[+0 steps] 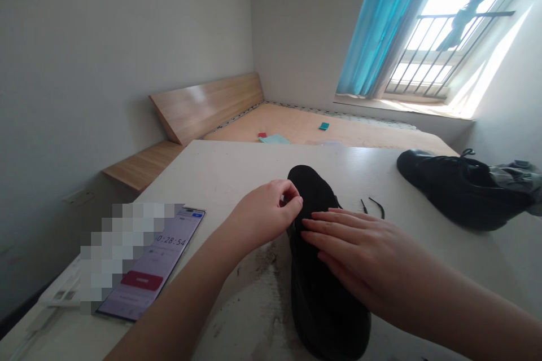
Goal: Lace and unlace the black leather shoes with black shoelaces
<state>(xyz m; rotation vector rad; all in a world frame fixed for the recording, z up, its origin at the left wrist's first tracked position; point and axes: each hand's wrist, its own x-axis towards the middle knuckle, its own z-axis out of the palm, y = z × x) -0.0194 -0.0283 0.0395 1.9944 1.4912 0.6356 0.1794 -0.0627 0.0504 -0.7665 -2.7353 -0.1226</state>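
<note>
A black shoe (311,180) lies lengthwise in front of me on the white table (237,169). At its left edge, near the far end, my left hand (265,208) has thumb and forefinger pinched together. What is between those fingertips is too dark to make out. My right hand (359,245) rests across the middle of the shoe with its fingers stretched out flat, covering part of it. Thin black lace ends (376,207) stick out past that hand onto the tabletop.
Another black shoe (449,186), with greyish material in its opening, stands on the right. To the left lies a phone (169,265) showing a timer, beside a blurred patch. Beyond the table is a bed (288,118) with small coloured pieces on it.
</note>
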